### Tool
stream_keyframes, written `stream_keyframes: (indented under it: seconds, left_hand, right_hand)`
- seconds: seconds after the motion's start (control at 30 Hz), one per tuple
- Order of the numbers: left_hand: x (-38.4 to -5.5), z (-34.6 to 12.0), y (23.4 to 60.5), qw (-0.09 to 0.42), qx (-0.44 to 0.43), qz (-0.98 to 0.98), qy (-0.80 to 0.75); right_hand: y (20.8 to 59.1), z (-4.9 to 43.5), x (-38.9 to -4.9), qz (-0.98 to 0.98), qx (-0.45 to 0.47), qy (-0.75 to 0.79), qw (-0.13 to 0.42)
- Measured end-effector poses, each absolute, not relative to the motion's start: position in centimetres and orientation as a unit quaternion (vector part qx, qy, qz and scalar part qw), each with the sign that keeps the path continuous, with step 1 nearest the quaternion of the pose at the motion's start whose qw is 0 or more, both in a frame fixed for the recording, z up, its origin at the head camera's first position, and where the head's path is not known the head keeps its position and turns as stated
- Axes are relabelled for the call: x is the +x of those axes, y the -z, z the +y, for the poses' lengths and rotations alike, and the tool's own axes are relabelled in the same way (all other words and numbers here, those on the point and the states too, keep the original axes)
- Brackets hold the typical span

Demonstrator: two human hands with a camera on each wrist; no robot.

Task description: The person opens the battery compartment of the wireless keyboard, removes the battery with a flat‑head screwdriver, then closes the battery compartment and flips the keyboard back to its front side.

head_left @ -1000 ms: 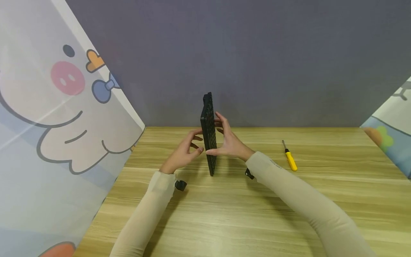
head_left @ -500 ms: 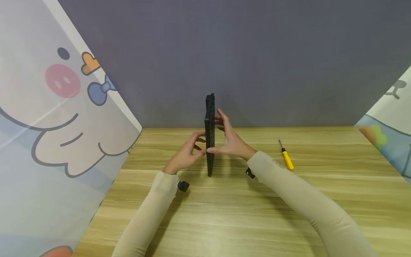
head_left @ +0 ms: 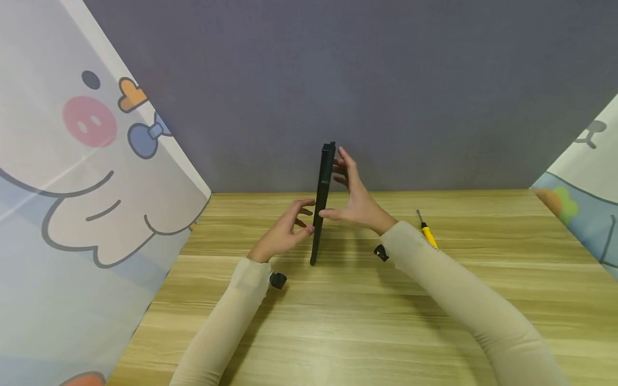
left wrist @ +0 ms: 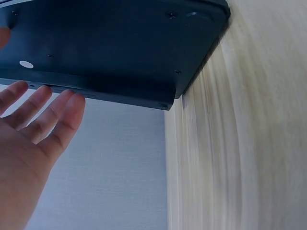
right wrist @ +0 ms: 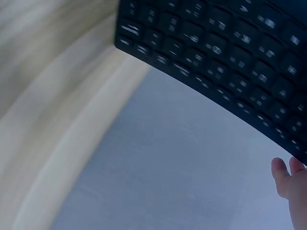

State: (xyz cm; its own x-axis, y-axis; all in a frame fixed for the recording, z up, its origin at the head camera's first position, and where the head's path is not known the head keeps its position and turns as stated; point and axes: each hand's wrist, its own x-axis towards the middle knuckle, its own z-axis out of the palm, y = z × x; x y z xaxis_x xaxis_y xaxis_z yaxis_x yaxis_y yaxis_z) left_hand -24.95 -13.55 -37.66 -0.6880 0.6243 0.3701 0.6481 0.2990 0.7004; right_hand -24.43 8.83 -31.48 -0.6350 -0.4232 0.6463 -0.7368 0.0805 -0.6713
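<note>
A black keyboard (head_left: 323,185) stands on its short end at the wooden table (head_left: 314,332), nearly edge-on to the head view, its top leaning right. My left hand (head_left: 282,233) holds it from the underside, thumb at the near edge and fingertips at the far edge. That smooth back, with small screws and a raised ridge, fills the top of the left wrist view. On the key side, my right hand (head_left: 359,203) spans the board, thumb on the near edge and fingers around the far edge. White-marked keys (right wrist: 216,52) show in the right wrist view.
A screwdriver (head_left: 428,235) with a yellow handle lies on the table to the right, partly behind the right sleeve. A grey wall (head_left: 338,80) rises at the table's back edge. Cartoon-printed panels (head_left: 96,177) flank the table.
The keyboard has turned so its keys no longer show in the head view, and its top has tilted right. My right hand has shifted up and right with it.
</note>
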Motion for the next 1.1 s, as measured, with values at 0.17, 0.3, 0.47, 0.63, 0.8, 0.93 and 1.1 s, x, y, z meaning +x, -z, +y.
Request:
stream_keyframes:
  seconds: [0.17, 0.3, 0.47, 0.63, 0.8, 0.93, 1.1]
  left_hand:
    - [-26.2, -13.6, 39.3, 0.017, -0.394, -0.813, 0.430]
    - [-26.3, -13.4, 39.8, 0.011, -0.394, -0.813, 0.427]
    - [-26.3, -12.9, 40.2, 0.007, -0.401, -0.811, 0.426]
    - [-26.2, -12.7, 40.4, -0.002, -0.394, -0.815, 0.426]
    - [-26.3, -12.7, 40.7, -0.024, -0.378, -0.825, 0.419]
    - [-26.5, -12.8, 40.8, -0.050, -0.361, -0.834, 0.414]
    - [-26.6, -12.8, 40.9, -0.085, -0.346, -0.848, 0.393]
  right_hand:
    - [30.5, 9.6, -24.4, -0.713, 0.414, -0.542, 0.162]
    - [30.1, 10.4, -24.2, -0.710, 0.418, -0.541, 0.167]
    - [30.2, 11.7, -24.1, -0.715, 0.416, -0.537, 0.163]
    - [30.4, 12.9, -23.9, -0.721, 0.412, -0.538, 0.148]
    - [30.2, 14.1, -23.6, -0.725, 0.405, -0.537, 0.147]
    - [30.1, 15.1, -23.3, -0.739, 0.396, -0.524, 0.150]
    - [30.5, 16.6, -23.1, -0.752, 0.378, -0.522, 0.139]
